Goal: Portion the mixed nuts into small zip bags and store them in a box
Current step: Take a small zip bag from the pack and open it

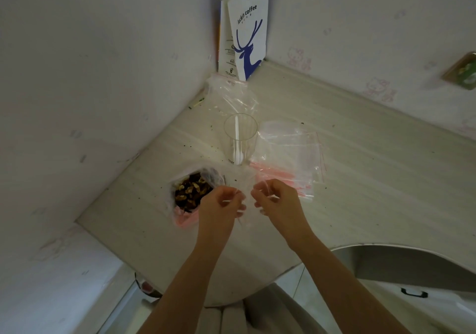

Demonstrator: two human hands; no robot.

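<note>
An open bag of mixed nuts (190,192) sits on the table (360,179), touching the left hand (221,205) at its 10 o'clock. That hand's fingers are curled and pinch one edge of a small clear zip bag (247,186). The right hand (278,199) pinches the opposite edge, so the bag hangs between them. A clear cup (240,138) holding a white spoon (237,150) stands at 12 o'clock. A stack of empty zip bags (288,158) lies at the right hand's 1 o'clock.

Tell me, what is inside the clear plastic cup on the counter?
A white plastic spoon stands in the clear plastic cup, bowl end down. The cup's very bottom is too blurred to judge.
</note>
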